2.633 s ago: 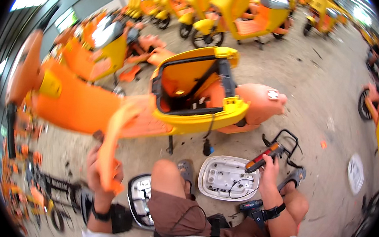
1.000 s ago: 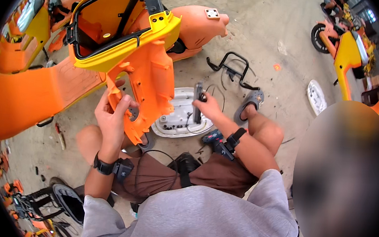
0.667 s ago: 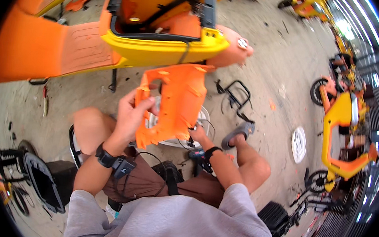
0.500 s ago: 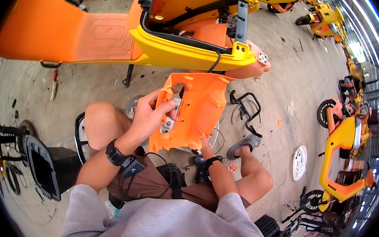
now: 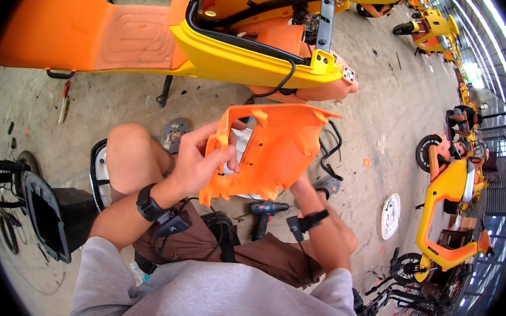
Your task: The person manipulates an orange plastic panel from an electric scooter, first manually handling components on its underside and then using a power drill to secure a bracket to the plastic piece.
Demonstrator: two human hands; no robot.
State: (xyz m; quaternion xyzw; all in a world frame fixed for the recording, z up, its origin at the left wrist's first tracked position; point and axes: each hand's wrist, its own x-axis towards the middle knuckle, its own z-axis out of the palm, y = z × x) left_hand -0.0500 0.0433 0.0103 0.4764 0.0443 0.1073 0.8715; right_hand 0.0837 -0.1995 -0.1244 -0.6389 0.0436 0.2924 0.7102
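Observation:
My left hand (image 5: pixel 205 160) is closed around the left edge of an orange plastic scooter panel (image 5: pixel 280 154), beside a cut-out in it. The panel is tilted, with ribs and screw bosses showing on the side facing me. My right hand (image 5: pixel 303 187) is at the panel's lower right edge; its fingers are hidden behind the panel. Below the panel, a cordless drill (image 5: pixel 263 213) lies between my legs. Through the cut-out and under the lower edge, bits of a white part show. Just beyond stands an orange and yellow scooter body (image 5: pixel 242 65) with an open frame.
A black metal rack (image 5: pixel 332 149) lies partly behind the panel. On the right are a white oval cover (image 5: pixel 390 216) and a yellow scooter frame (image 5: pixel 429 225). A black bin (image 5: pixel 61 217) stands at left. A screwdriver (image 5: pixel 65 101) lies on the floor. Another person (image 5: pixel 463 118) sits far right.
The panel has turned and shifted slightly right. My right hand has moved from its lower edge to behind its right side. The drill is now in fuller view.

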